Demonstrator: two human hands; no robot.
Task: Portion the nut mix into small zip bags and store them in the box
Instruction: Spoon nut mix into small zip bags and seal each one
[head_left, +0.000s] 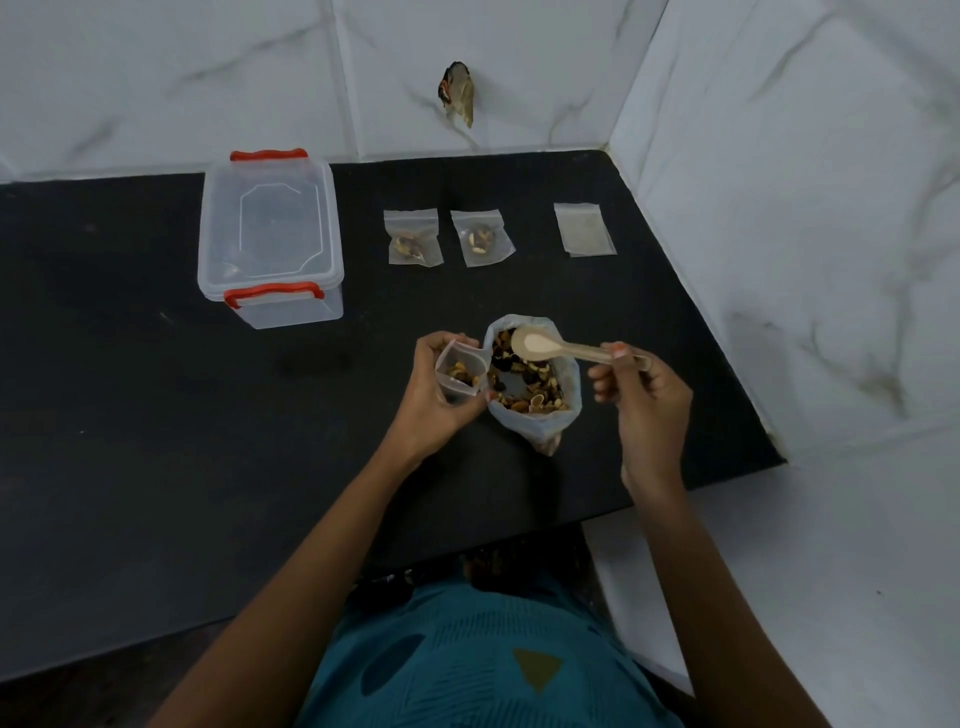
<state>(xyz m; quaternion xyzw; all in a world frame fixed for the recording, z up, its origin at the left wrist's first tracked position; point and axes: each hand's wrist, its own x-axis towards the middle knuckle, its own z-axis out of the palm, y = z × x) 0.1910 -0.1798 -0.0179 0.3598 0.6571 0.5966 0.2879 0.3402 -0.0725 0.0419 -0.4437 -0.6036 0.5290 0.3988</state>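
My left hand (436, 400) holds a small zip bag (460, 371) open, with some nuts inside it. Right beside it stands the large open bag of nut mix (535, 384). My right hand (644, 395) grips the handle of a wooden spoon (545, 347), whose empty bowl hovers over the big bag's far rim. Two filled small bags (414, 237) (482, 238) lie side by side further back. An empty flat zip bag (584, 229) lies to their right. The clear plastic box (270, 239) with red latches sits closed at the back left.
The black countertop (156, 415) ends at a white marble wall behind and at a wall on the right (779, 208). A dark damaged spot (460, 93) marks the back wall. The counter's front edge runs just before my body.
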